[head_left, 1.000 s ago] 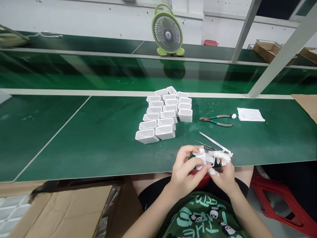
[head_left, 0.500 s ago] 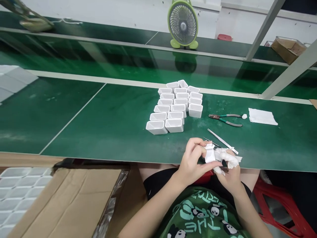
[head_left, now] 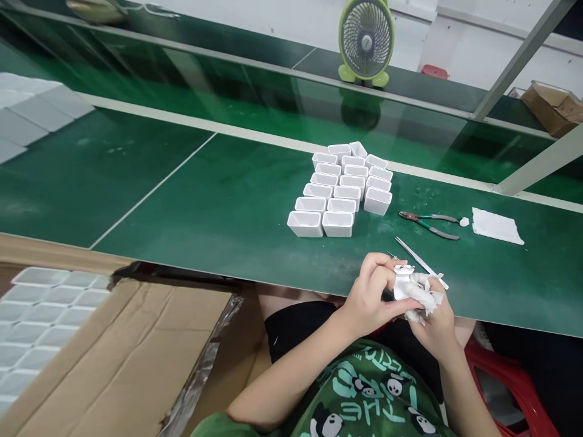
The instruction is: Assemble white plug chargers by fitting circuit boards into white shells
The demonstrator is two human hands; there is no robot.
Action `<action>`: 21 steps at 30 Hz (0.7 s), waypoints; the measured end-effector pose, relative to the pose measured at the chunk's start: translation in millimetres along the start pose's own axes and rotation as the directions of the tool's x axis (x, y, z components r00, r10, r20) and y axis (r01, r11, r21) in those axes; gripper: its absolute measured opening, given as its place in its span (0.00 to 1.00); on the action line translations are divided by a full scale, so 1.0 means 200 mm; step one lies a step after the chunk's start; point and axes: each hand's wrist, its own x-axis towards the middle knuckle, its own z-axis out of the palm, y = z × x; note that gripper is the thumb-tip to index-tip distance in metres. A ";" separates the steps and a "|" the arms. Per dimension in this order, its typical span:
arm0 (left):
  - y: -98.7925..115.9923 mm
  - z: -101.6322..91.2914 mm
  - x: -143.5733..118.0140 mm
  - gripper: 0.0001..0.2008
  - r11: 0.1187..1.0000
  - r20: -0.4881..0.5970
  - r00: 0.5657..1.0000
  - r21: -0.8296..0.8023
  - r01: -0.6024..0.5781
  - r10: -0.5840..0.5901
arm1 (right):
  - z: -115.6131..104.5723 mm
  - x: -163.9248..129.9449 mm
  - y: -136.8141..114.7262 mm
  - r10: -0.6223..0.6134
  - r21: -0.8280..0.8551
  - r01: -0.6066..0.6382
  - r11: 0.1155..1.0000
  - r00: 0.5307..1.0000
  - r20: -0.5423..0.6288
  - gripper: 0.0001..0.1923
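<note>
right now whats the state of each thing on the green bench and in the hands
small white plastic housing: held in both hands at the bench edge
left hand: closed on the housing
right hand: fingers wrapped in white tape, gripping the housing
white rectangular plastic cups: open side up, packed in rows
green-handled pliers: lying flat, untouched
metal tweezers: lying flat beside the hands
folded white cloth: lying flat
green desk fan: upright

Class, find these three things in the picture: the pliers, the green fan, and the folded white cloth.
pliers (head_left: 430,221): head view, on the handles near the pivot.
green fan (head_left: 367,40): head view, middle of the round grille.
folded white cloth (head_left: 496,226): head view, centre of its top face.
</note>
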 end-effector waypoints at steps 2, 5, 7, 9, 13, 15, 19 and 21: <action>-0.02 -0.02 -0.02 0.25 0.999 0.003 1.000 -0.041 0.030 -0.030 | -0.02 0.01 0.00 -0.021 -0.007 0.022 1.000 0.999 0.037 0.22; -0.03 -0.09 -0.06 0.23 0.991 -0.066 0.995 -0.109 0.071 -0.079 | -0.05 0.02 0.00 -0.030 -0.068 0.038 0.997 0.992 0.122 0.22; -0.01 -0.15 -0.08 0.16 0.987 -0.142 0.984 -0.136 0.088 -0.107 | -0.07 0.03 0.00 -0.032 -0.106 0.048 0.993 0.988 0.150 0.21; 0.02 -0.20 -0.08 0.12 0.985 -0.206 0.970 -0.144 0.100 -0.128 | -0.09 0.02 -0.01 -0.047 -0.103 0.062 0.993 0.988 0.149 0.19; 0.10 -0.26 -0.09 0.09 0.985 -0.285 0.951 -0.152 0.079 -0.120 | -0.10 0.00 -0.03 -0.003 -0.059 0.010 0.998 0.993 0.117 0.18; 0.12 -0.28 -0.10 0.09 0.988 -0.298 0.949 -0.141 0.068 -0.108 | -0.08 0.01 -0.05 -0.005 -0.042 0.010 0.999 0.994 0.106 0.17; 0.13 -0.30 -0.12 0.07 0.989 -0.277 0.951 -0.101 0.111 -0.135 | -0.02 0.07 -0.07 -0.081 -0.038 0.087 0.995 0.988 0.134 0.15; 0.12 -0.31 -0.13 0.07 0.986 -0.269 0.950 -0.091 0.141 -0.161 | -0.03 0.08 -0.08 -0.089 -0.039 0.095 0.995 0.986 0.140 0.17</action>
